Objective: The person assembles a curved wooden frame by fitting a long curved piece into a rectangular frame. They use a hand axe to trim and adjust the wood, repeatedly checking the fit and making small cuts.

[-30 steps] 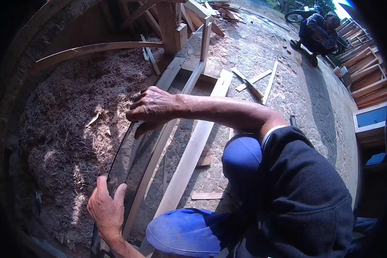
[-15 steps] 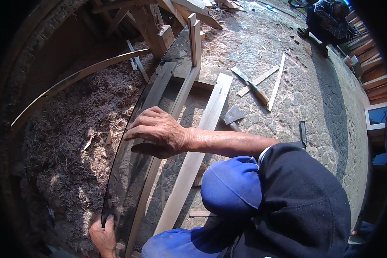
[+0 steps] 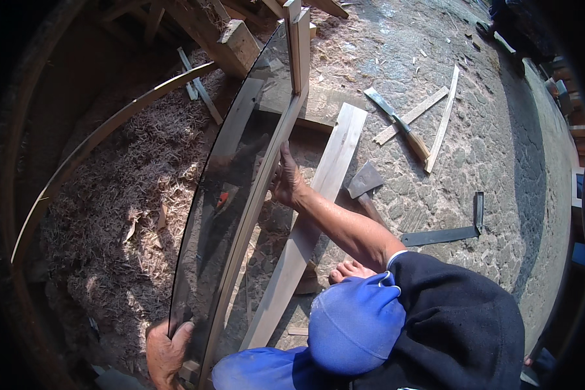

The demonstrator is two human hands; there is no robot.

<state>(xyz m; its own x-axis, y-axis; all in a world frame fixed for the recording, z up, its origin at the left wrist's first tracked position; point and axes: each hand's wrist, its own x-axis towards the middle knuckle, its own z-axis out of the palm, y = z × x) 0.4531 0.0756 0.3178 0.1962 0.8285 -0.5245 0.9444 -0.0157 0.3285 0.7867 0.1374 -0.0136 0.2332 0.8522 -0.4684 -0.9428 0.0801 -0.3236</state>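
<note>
A dark see-through pane, probably tinted glass, lies along a long wooden rail. At its lower left corner my left hand pinches the pane's edge, thumb on top and fingers beneath. My right hand is on the rail's right side, thumb up against it; its other fingers go under and are partly hidden. A pale wide plank of the frame runs under my right forearm. An upright wooden piece rises at the rail's far end.
Right of the frame lie a flat metal tool head with wooden handle, a chisel across wood strips, and a metal square. Wood shavings and a bent strip fill the left. A person is at far right.
My right hand has come down from above the pane and moved right, onto the rail. My left hand stays on the pane's corner. The metal square has come into fuller view.
</note>
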